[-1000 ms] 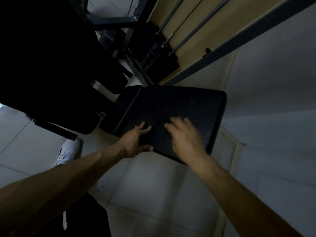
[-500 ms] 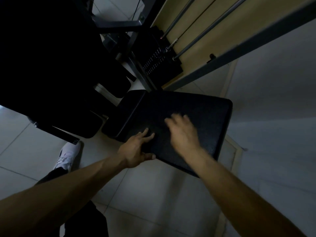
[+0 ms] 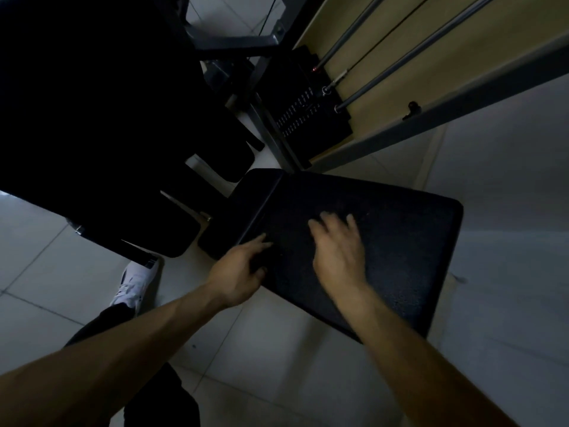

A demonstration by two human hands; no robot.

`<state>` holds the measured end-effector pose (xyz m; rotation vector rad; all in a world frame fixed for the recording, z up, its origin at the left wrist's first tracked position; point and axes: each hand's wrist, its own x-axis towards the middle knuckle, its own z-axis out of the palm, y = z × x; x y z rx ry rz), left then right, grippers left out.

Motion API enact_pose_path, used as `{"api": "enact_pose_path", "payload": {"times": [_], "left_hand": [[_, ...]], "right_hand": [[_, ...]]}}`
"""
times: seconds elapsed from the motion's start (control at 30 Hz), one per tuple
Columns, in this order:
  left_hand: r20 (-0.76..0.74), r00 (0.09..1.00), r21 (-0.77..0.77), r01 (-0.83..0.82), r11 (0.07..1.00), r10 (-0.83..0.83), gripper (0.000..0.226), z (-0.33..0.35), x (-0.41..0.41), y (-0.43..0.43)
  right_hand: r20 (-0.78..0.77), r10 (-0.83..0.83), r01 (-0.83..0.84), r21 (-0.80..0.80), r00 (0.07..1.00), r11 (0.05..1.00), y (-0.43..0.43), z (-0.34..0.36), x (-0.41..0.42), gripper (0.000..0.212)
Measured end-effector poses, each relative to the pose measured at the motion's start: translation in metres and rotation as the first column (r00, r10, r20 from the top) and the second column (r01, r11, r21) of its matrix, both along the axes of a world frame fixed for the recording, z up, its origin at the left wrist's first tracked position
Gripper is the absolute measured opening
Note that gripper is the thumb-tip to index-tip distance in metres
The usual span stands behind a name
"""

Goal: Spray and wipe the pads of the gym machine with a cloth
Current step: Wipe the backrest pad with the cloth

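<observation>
Head view, dim light: the left hand clamps the near corner of the pad, thumb and fingers curled round its edge. The right hand lies flat on top, fingers spread, blurred. No cloth or spray shows, and it is too dark to tell more. Best bet: brace firmly with the left and sweep the right in overlapping passes out to the edges.

Black large pad shown at centre right of the frame.
It is seen as a broad, flat, finely textured slab with rounded corners, laid slantwise; a narrow pad, also black, is joined to its left edge along a straight seam.
</observation>
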<state>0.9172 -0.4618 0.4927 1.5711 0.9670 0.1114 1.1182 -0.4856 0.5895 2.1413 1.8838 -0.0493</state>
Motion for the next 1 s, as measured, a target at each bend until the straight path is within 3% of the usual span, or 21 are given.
{"api": "enact_pose_path", "payload": {"times": [0.17,0.23,0.33,0.47,0.57,0.67,0.77,0.83,1.0], "left_hand": [[-0.081,0.995,-0.058,0.055,0.997,-0.059,0.065,-0.028,0.001,0.019],[-0.072,0.991,-0.093,0.104,0.990,-0.111,0.065,-0.031,0.005,0.017],[-0.076,0.989,-0.069,0.120,0.990,-0.125,0.071,-0.034,0.005,0.011],[-0.053,0.994,-0.055,0.091,0.994,-0.094,0.072,-0.040,0.002,0.003],[-0.031,0.996,-0.052,0.087,0.995,-0.088,0.071,-0.044,0.001,0.003],[-0.013,0.996,-0.042,0.085,0.995,-0.086,0.070,-0.042,-0.002,0.006],[0.001,0.994,-0.044,0.111,0.993,-0.111,0.071,-0.043,-0.004,0.008],[0.008,0.991,-0.041,0.132,0.990,-0.132,0.071,-0.047,-0.007,0.009],[0.011,0.999,-0.048,0.036,0.998,-0.035,0.062,-0.057,-0.013,0.023]], "right_hand": [[-0.228,0.291,-0.334,-0.179,0.929,0.925,-0.064,-0.013,-0.043,0.043],[-0.245,0.372,-0.423,-0.207,0.895,0.882,-0.052,-0.003,-0.030,0.051],[-0.101,0.276,-0.290,-0.172,0.956,0.941,-0.003,0.012,0.010,0.067],[0.088,-0.044,0.048,-0.039,0.995,0.998,0.045,0.019,0.038,0.061],[0.067,0.032,-0.027,-0.075,0.997,0.997,0.015,-0.005,-0.004,0.062],[-0.144,0.255,-0.277,-0.167,0.956,0.946,-0.037,-0.023,-0.050,0.047],[-0.284,0.313,-0.377,-0.210,0.906,0.902,-0.026,-0.019,-0.036,0.057],[-0.220,0.268,-0.315,-0.217,0.938,0.924,0.004,-0.023,-0.011,0.064],[-0.044,-0.040,0.033,-0.136,0.998,0.990,0.058,-0.044,-0.005,0.060]]}}
